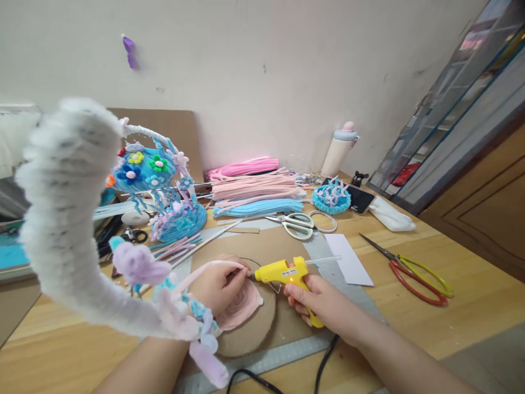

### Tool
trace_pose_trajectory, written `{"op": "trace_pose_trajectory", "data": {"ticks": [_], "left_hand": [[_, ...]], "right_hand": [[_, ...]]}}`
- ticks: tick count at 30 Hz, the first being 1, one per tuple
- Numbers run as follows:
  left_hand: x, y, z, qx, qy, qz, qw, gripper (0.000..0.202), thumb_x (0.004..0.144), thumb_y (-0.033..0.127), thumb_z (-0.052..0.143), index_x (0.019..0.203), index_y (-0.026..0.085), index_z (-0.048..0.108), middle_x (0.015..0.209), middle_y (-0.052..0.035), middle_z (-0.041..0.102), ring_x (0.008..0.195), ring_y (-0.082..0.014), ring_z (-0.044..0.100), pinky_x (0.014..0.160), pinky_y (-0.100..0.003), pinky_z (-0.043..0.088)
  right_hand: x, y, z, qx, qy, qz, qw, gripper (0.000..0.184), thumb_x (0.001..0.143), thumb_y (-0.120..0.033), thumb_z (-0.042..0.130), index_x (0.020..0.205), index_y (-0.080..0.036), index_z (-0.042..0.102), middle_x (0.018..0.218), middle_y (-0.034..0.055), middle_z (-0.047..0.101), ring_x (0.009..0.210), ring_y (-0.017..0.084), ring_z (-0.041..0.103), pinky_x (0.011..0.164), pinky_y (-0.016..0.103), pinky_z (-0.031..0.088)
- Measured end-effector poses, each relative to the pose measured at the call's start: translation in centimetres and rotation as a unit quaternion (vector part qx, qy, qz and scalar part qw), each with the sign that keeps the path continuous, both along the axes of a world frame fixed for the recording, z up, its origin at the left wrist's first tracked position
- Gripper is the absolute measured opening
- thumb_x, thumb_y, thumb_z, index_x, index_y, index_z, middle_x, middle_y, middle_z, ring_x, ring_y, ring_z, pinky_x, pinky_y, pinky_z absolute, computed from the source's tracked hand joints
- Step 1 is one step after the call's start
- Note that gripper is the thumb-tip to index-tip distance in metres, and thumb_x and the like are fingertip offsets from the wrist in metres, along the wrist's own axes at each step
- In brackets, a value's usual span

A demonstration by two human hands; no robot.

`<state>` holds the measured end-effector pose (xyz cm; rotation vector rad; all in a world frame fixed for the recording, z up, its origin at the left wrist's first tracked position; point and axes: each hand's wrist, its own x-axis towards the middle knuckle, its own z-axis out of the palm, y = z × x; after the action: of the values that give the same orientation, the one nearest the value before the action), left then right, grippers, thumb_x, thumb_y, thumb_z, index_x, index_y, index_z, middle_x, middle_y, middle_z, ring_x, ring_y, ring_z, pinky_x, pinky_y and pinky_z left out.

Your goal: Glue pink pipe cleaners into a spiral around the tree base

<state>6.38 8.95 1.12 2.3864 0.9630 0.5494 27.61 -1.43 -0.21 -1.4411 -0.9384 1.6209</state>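
Observation:
A yellow hot glue gun [283, 272] is gripped in my right hand [314, 298], its nozzle pointing left and a clear glue stick [326, 259] jutting from its back. My left hand [219, 284] pinches a pale pink pipe cleaner [203, 268] close to the nozzle. Under that hand lies a flat coil of pink pipe cleaners [241, 306] on a round cardboard disc [250, 342]. Part of the coil is hidden by my left hand. A large white fuzzy curved stem [69, 219] with lilac and blue pieces stands in front, covering my left wrist.
Behind the disc lie bundles of pink pipe cleaners [254, 189] and blue pipe cleaners [258, 207]. White-handled scissors [298, 225] and red-and-yellow scissors [410, 271] rest on the table. A blue flowered pipe-cleaner piece [178, 221] stands left; a bottle [338, 150] stands at the back.

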Motion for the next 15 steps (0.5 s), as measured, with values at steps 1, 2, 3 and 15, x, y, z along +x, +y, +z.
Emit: {"op": "trace_pose_trajectory", "data": {"ticks": [1, 2, 3, 15], "left_hand": [[0.0, 0.0, -0.1, 0.001, -0.001, -0.001, 1.000, 0.028, 0.090, 0.028, 0.043, 0.080, 0.021, 0.068, 0.083, -0.0015, 0.071, 0.081, -0.0168, 0.063, 0.077, -0.029, 0.046], [0.0, 0.0, -0.1, 0.003, -0.002, -0.001, 1.000, 0.028, 0.090, 0.027, 0.043, 0.080, 0.021, 0.068, 0.083, -0.0015, 0.071, 0.082, -0.0167, 0.063, 0.077, -0.029, 0.046], [-0.1, 0.1, -0.1, 0.004, -0.003, -0.002, 1.000, 0.027, 0.090, 0.027, 0.043, 0.080, 0.021, 0.068, 0.084, -0.0013, 0.071, 0.082, -0.0166, 0.063, 0.078, -0.029, 0.046], [-0.1, 0.2, -0.2, 0.009, 0.001, -0.011, 1.000, 0.027, 0.090, 0.026, 0.044, 0.079, 0.022, 0.068, 0.083, -0.0005, 0.071, 0.081, -0.0161, 0.063, 0.078, -0.029, 0.046]], "right_hand": [[0.0, -0.1, 0.1, 0.001, 0.001, 0.000, 1.000, 0.048, 0.072, -0.062, 0.065, 0.084, -0.019, 0.048, 0.064, -0.0070, 0.048, 0.050, 0.006, 0.039, 0.047, 0.021, 0.032], [0.1, -0.2, 0.1, 0.001, 0.001, 0.000, 1.000, 0.048, 0.072, -0.062, 0.065, 0.084, -0.019, 0.048, 0.065, -0.0069, 0.048, 0.051, 0.006, 0.039, 0.048, 0.021, 0.033], [0.1, -0.3, 0.2, 0.000, 0.000, 0.001, 1.000, 0.048, 0.072, -0.062, 0.065, 0.083, -0.019, 0.048, 0.064, -0.0070, 0.048, 0.051, 0.006, 0.040, 0.048, 0.021, 0.033], [0.8, -1.5, 0.1, -0.013, 0.005, 0.002, 1.000, 0.048, 0.071, -0.062, 0.065, 0.086, -0.020, 0.048, 0.064, -0.0072, 0.045, 0.055, 0.008, 0.039, 0.050, 0.022, 0.032]]}}
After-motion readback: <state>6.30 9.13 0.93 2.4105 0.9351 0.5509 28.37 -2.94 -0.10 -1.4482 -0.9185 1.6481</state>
